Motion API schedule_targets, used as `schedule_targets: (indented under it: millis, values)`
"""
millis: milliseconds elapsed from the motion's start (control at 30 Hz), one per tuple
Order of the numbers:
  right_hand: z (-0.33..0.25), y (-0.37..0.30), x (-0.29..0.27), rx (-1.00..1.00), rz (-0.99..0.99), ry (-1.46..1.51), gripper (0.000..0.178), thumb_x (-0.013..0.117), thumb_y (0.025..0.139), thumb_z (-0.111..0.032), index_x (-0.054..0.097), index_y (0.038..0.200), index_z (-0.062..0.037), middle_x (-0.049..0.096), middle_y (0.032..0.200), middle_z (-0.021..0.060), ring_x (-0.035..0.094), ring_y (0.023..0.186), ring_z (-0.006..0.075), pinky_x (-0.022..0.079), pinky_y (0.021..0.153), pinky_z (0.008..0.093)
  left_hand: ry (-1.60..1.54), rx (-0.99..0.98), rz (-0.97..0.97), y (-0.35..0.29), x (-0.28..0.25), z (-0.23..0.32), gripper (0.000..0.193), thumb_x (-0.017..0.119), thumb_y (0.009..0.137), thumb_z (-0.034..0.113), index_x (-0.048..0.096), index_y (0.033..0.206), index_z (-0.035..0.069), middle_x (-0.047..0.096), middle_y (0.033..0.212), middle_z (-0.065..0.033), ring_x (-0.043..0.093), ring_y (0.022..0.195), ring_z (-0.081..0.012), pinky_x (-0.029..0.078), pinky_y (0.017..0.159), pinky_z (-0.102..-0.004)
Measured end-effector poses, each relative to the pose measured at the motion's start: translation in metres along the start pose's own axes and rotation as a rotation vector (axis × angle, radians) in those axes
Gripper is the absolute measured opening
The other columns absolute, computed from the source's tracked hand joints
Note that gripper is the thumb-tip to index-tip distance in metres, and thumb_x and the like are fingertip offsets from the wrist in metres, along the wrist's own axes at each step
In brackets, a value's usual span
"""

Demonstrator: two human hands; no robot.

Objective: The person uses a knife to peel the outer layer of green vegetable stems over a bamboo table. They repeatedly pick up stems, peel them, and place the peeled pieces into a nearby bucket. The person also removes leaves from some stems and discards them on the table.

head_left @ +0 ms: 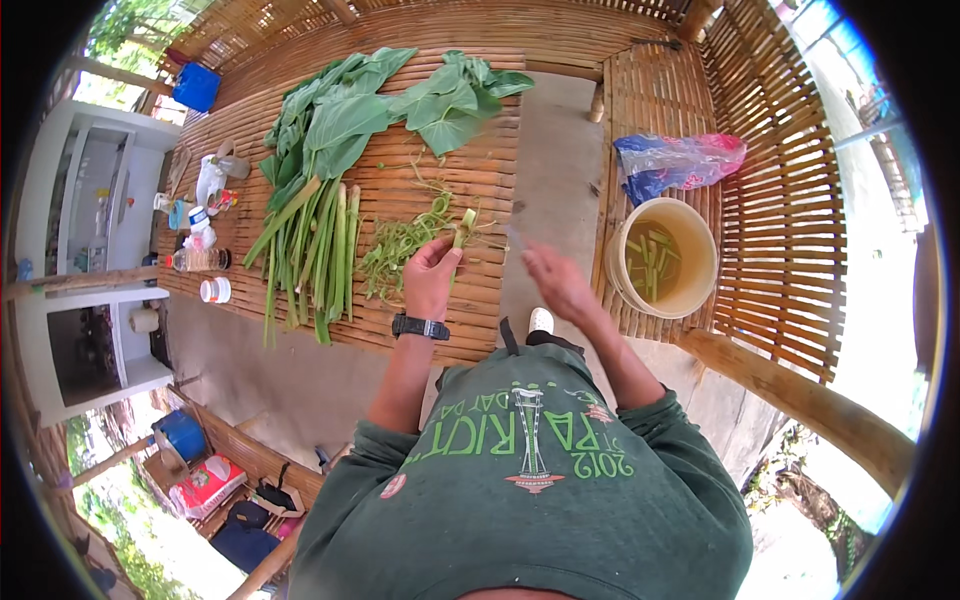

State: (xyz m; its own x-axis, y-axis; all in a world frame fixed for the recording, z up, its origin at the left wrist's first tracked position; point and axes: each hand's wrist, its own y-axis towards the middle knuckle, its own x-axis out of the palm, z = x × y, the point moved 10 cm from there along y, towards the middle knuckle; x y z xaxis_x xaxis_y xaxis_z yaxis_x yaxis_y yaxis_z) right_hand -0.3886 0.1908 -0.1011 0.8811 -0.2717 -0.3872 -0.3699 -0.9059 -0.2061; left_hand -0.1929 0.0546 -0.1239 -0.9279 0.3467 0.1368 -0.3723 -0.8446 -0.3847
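Note:
My left hand [430,275], with a black watch on its wrist, pinches a short green stalk [464,230] above the bamboo table's right edge. Across from it, my right hand [562,282] is closed over the gap beside the table. A faint, blurred pale sliver shows at its fingertips; I cannot make out what it is. Thin green peelings [400,252] lie in a heap left of my left hand. Farther left lies a bundle of long green stalks [318,245], with large heart-shaped leaves [345,135] beyond them.
On the slatted bench at right stands a cream bucket [622,283] holding cut stalk pieces in liquid. Behind it lies a blue and red plastic bag [680,163]. Bottles and jars, including a white jar [215,290], line the bamboo table's [470,340] left side.

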Motion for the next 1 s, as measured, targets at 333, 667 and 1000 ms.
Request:
schedule_targets:
  millis: [333,667,1000]
  values:
    - [-0.049,0.029,0.124,-0.228,-0.258,-0.041,0.045,0.044,0.112,-0.039,0.062,0.142,-0.0108,0.071,0.112,0.0225,0.065,0.107,0.0462,0.051,0.091,0.0549,0.143,0.093,0.19,-0.016,-0.064,0.003,0.021,0.072,0.099,0.003,0.07,0.117,-0.006,0.077,0.103,-0.0091,0.074,0.09,-0.0136,0.06,0.081,-0.0285]
    - [-0.038,0.066,0.144,0.145,-0.361,0.066,0.059,0.045,0.111,-0.055,0.062,0.139,-0.0068,0.074,0.104,0.0205,0.071,0.098,0.0366,0.054,0.09,0.0451,0.209,0.144,0.272,-0.012,-0.096,0.017,0.03,0.073,0.098,0.003,0.069,0.127,-0.004,0.075,0.118,-0.0093,0.071,0.105,-0.0133,0.057,0.094,-0.0285]
    - [-0.108,0.039,0.133,-0.151,-0.287,0.136,0.05,0.054,0.11,-0.041,0.054,0.148,-0.0088,0.073,0.103,0.023,0.07,0.092,0.0423,0.053,0.081,0.0499,0.159,0.29,0.242,-0.014,-0.098,0.04,0.026,0.074,0.096,-0.002,0.068,0.122,-0.004,0.075,0.114,-0.0082,0.071,0.1,-0.0124,0.058,0.089,-0.0278]
